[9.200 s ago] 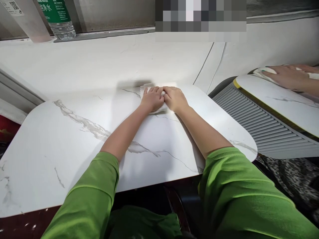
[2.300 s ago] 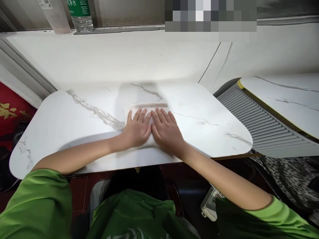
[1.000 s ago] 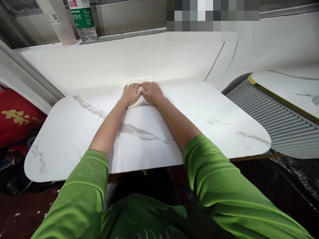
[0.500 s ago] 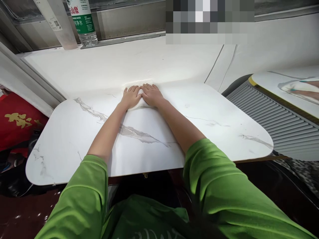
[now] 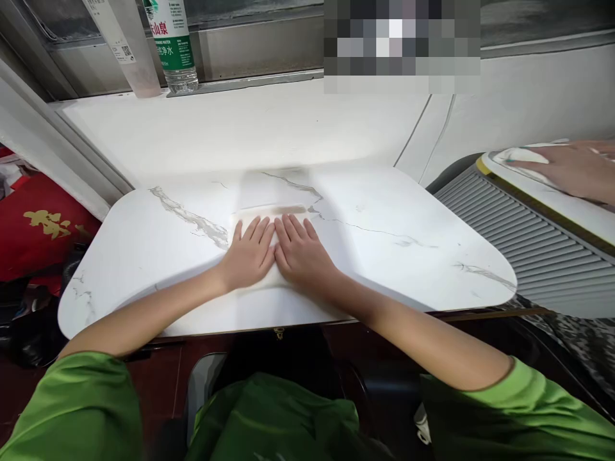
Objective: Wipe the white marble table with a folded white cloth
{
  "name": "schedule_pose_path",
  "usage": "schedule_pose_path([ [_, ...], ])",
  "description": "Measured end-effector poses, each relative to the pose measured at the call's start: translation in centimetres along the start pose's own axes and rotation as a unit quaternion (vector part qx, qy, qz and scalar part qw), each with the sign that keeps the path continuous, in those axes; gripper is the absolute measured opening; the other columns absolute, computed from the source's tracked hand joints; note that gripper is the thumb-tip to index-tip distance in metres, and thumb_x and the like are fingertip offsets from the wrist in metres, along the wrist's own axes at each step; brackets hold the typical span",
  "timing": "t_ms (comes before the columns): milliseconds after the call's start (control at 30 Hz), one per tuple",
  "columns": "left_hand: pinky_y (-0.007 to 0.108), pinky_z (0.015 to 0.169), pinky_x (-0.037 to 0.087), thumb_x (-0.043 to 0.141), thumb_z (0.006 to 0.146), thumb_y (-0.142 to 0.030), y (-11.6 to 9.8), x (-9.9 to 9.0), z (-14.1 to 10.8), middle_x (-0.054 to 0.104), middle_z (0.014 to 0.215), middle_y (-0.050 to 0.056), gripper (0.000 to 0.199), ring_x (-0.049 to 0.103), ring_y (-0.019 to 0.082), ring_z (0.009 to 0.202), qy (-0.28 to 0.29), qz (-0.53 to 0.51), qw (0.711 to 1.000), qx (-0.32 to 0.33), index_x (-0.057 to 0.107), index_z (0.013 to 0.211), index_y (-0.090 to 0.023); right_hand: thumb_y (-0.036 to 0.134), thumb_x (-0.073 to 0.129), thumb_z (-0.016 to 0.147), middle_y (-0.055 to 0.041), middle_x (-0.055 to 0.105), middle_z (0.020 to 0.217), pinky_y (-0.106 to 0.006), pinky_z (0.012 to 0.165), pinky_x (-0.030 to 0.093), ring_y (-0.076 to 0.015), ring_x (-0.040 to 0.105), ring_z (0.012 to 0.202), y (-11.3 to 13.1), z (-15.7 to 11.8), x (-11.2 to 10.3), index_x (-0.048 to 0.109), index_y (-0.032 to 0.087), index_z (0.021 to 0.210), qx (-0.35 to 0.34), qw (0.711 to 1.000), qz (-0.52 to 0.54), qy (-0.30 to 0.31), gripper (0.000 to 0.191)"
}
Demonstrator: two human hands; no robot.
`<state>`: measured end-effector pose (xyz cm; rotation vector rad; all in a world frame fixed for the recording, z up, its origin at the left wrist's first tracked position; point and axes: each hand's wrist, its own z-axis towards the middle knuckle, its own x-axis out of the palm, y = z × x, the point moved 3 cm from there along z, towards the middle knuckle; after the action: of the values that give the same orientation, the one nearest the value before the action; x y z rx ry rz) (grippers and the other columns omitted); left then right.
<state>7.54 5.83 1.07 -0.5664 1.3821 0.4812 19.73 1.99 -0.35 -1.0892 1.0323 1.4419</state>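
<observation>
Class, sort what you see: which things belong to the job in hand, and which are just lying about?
Belong to the job:
white cloth, under left hand and right hand
marble-patterned tabletop, beneath

Just lying about:
green-labelled bottle and translucent container, standing on the ledge
red item with gold markings

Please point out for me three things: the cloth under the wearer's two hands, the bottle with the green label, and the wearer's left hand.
Cloth point(image 5: 273, 277): head view, uncovered part near its lower edge.
Bottle point(image 5: 179, 54): head view, on its green label.
Left hand point(image 5: 246, 258): head view, on its back.
</observation>
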Motion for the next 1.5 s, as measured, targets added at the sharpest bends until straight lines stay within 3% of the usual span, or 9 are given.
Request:
schedule_pose_path([
  [167,0.057,0.124,0.014,0.024,0.101,-0.029,-0.9,-0.3,-3.7,0.030,0.161,0.017,0.057,0.020,0.029,0.153,0.021,-0.009,1.000,0.000,0.033,0.153,-0.007,0.028,0.033,0.095,-0.0265,0.049,0.148,-0.057,0.116,0.032,-0.0386,0.043,0.140,2.7,-3.0,-0.5,0.046,-0.003,0.144,-0.028,0.998,-0.016,-0.053,0.060],
  [333,0.054,0.123,0.019,0.027,0.101,-0.030,0.5,-1.0,-3.4,0.026,0.163,0.017,0.056,0.018,0.027,0.153,0.057,-0.040,0.997,-0.026,0.031,0.154,-0.011,0.026,0.035,0.093,-0.0279,0.048,0.147,-0.055,0.116,0.033,-0.0380,0.042,0.141,2.9,-1.1,0.1,0.048,-0.007,0.142,-0.062,0.997,0.017,-0.040,0.060],
  [567,0.047,0.125,0.016,0.026,0.100,-0.022,6.1,-0.5,3.1,0.031,0.163,0.012,0.051,0.023,0.021,0.153,0.010,-0.062,0.988,-0.142,0.040,0.148,-0.015,0.025,0.029,0.094,-0.0239,0.043,0.153,-0.049,0.120,0.026,-0.0323,0.038,0.144,0.7,7.6,2.1,0.045,-0.006,0.144,-0.054,0.996,0.074,-0.014,0.060],
  [767,0.044,0.123,0.020,0.031,0.095,-0.017,11.6,-0.1,9.3,0.044,0.156,0.012,0.047,0.034,0.021,0.147,-0.055,-0.073,0.987,-0.135,0.049,0.138,-0.015,0.023,0.030,0.093,-0.0241,0.045,0.151,-0.050,0.118,0.025,-0.0330,0.038,0.143,-1.3,15.6,4.0,0.046,-0.004,0.142,-0.044,0.994,0.091,-0.029,0.058],
  [933,0.044,0.119,0.026,0.034,0.090,-0.017,14.0,0.3,12.1,0.059,0.141,0.009,0.043,0.049,0.023,0.134,-0.093,-0.111,0.984,-0.108,0.055,0.128,-0.018,0.020,0.029,0.094,-0.0253,0.048,0.149,-0.053,0.117,0.025,-0.0331,0.039,0.141,-2.6,18.8,5.3,0.048,-0.003,0.140,-0.031,0.994,0.097,-0.044,0.055],
  [1200,0.046,0.121,0.024,0.033,0.091,-0.019,14.7,0.7,13.0,0.056,0.143,0.009,0.046,0.047,0.023,0.136,-0.084,-0.097,0.985,-0.113,0.054,0.131,-0.019,0.022,0.028,0.095,-0.0229,0.046,0.151,-0.051,0.118,0.024,-0.0313,0.038,0.142,-3.1,19.5,5.6,0.046,0.000,0.142,-0.034,0.996,0.078,-0.036,0.055],
  [1367,0.045,0.123,0.019,0.030,0.099,-0.023,14.0,0.6,11.8,0.041,0.158,0.008,0.047,0.032,0.021,0.148,-0.064,-0.054,0.987,-0.136,0.047,0.142,-0.019,0.023,0.029,0.094,-0.0201,0.042,0.155,-0.051,0.119,0.022,-0.0301,0.036,0.144,-2.9,18.0,5.1,0.042,0.001,0.147,-0.032,0.996,0.072,-0.034,0.059],
  [1500,0.047,0.123,0.018,0.030,0.101,-0.024,12.7,0.6,10.5,0.038,0.160,0.010,0.047,0.030,0.022,0.149,-0.061,-0.039,0.987,-0.141,0.044,0.146,-0.018,0.023,0.029,0.094,-0.0194,0.041,0.156,-0.051,0.121,0.020,-0.0291,0.035,0.145,-2.6,16.4,4.7,0.041,0.000,0.148,-0.042,0.995,0.083,-0.031,0.060],
])
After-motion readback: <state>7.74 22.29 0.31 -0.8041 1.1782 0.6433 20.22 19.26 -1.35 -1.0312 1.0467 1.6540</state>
